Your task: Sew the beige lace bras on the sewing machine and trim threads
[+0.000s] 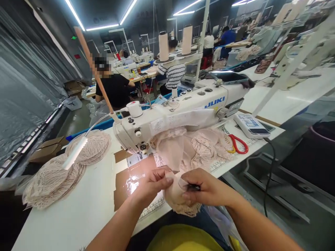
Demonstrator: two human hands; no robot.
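My left hand [158, 181] pinches the upper edge of a beige lace piece [176, 195], which looks cup-shaped and hangs at the table's front edge. Opposite it, my right hand [209, 186] is closed at the same piece, with a small dark tool [193, 187] tucked in its fingers; its kind is mostly hidden. Just beyond both hands, more beige lace and mesh fabric [175, 148] lies bunched beside the white sewing machine [183, 104]. A needle area sits left of that fabric, over a shiny brown plate [136, 177].
Stacks of round lace pieces [56, 181] lie on the table's left side, near a lit lamp [75, 153]. Red-handled scissors [238, 143] and a white control box [251, 126] are at the right. A person in black [113, 87] sits farther back among other machines.
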